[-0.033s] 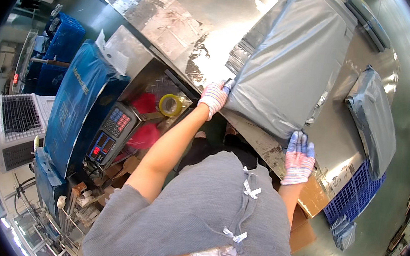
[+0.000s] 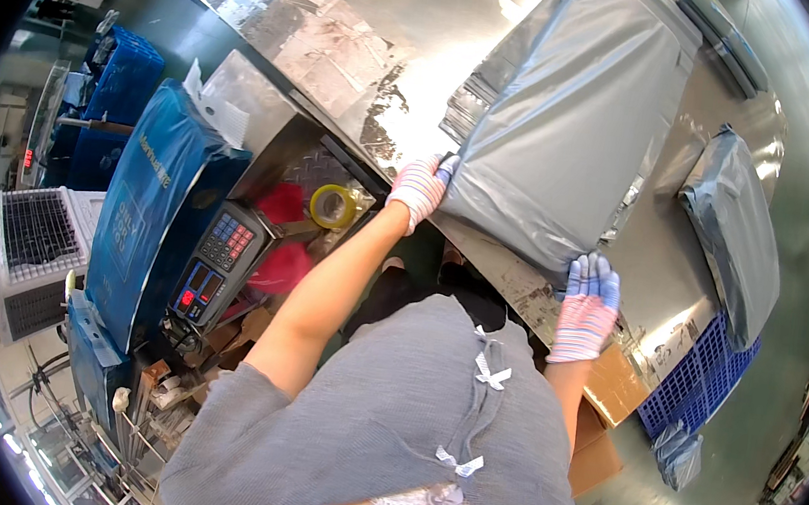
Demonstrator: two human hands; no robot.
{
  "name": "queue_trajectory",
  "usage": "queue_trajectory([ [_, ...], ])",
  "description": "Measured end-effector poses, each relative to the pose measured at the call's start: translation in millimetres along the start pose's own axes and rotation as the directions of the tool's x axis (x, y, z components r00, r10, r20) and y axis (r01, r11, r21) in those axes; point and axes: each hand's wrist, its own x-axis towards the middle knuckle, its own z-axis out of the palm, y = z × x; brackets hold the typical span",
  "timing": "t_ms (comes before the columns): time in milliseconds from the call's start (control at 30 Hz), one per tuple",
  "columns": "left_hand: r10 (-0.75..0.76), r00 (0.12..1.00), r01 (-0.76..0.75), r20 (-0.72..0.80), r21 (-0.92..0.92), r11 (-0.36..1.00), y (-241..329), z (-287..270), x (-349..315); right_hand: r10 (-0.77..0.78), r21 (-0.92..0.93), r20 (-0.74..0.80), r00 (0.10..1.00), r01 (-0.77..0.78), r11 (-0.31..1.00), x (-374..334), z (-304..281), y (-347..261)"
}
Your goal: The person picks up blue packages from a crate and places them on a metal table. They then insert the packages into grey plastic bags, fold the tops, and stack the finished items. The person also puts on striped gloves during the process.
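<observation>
A large grey plastic bag (image 2: 571, 122), bulky and wrinkled, lies on the shiny metal table. My left hand (image 2: 419, 193), in a striped glove with blue fingertips, is closed at its near left edge, fingers pressed together on the plastic. Along that left side, layered grey edges (image 2: 464, 111) show from under the bag. At the near right corner, my right hand (image 2: 586, 311) has its gloved fingers stretched out against the bag, open; its thumb is hard to make out.
Left of me are a scale keypad (image 2: 216, 262), a yellow tape roll (image 2: 332, 207) and a tall blue package (image 2: 147, 216). A second grey bag (image 2: 737, 233) rests at the right, above a blue plastic crate (image 2: 697, 377). Cardboard boxes (image 2: 617, 385) stand below the table edge.
</observation>
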Motion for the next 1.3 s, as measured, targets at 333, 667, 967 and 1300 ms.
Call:
queue_trajectory([
  [333, -0.134, 0.983, 0.106, 0.123, 0.211, 0.972, -20.9, 8.4, 19.8, -0.168, -0.787, 0.069, 0.983, 0.157, 0.597, 25.3, 27.6, 31.0],
  [667, -0.152, 0.948, 0.145, -0.281, -0.044, 0.988, -36.5, -1.6, 1.8, 0.113, -0.957, 0.225, 0.968, 0.198, 0.210, 90.3, 33.3, -31.9],
  [967, -0.240, 0.820, 0.569, 0.519, -0.700, 0.432, -26.3, 26.9, -94.6, 0.095, -0.932, 0.236, 0.967, 0.197, 0.306, 220.8, 108.9, -45.5],
  [1300, -0.145, 0.938, 0.321, 0.314, -0.947, 0.031, 100.3, 9.7, -86.0, -0.155, -0.808, 0.534, 0.831, 0.556, 0.197, 67.0, 166.9, -101.7],
])
